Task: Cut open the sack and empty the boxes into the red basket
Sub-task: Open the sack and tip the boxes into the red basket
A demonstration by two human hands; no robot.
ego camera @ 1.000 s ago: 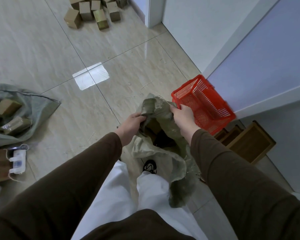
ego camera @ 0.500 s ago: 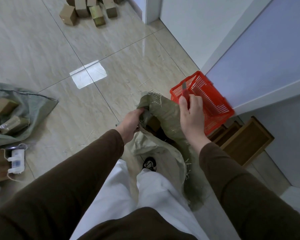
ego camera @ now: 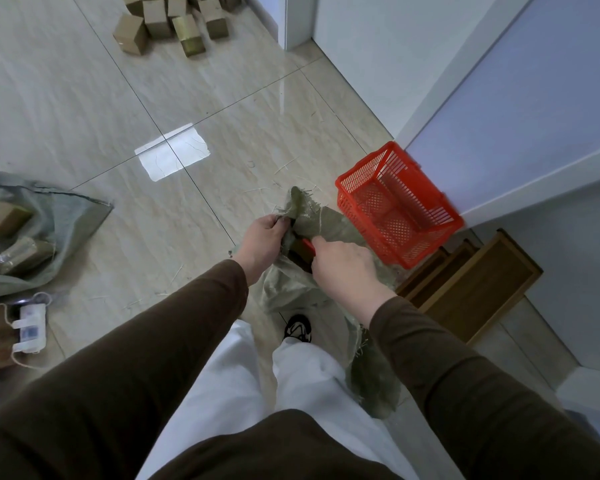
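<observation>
On the tiled floor (ego camera: pixel 84 98), directly in front of the person's legs, stands a green woven sack (ego camera: pixel 312 220) with frayed threads along its upper edge. The left hand (ego camera: pixel 260 244) grips the sack's top edge, fingers curled around a fold of the fabric. The right hand (ego camera: pixel 343 268) is clenched around a red-handled cutter (ego camera: pixel 307 244), of which only a short red portion shows past the fingers; the blade cannot be made out. The cutter's visible end sits at the dark opening of the sack, between the 2 hands. Both arms wear brown sleeves (ego camera: pixel 174 327).

The red basket (ego camera: pixel 400 206) rests on the floor just beyond and to the right of the sack, beside the wall; its mesh interior shows no contents. The sack's upper edge lies close to the basket's near left corner; contact cannot be confirmed.

A second sack (ego camera: pixel 63 223) lies at the left edge, open, with boxes (ego camera: pixel 0 216) visible inside. A loose group of cardboard boxes (ego camera: pixel 174 19) sits at the far end of the floor. Wooden trays (ego camera: pixel 475 285) lie to the right, near the basket. A white device with a cord (ego camera: pixel 30 327) lies at lower left. A black shoe (ego camera: pixel 297 329) shows below the sack
</observation>
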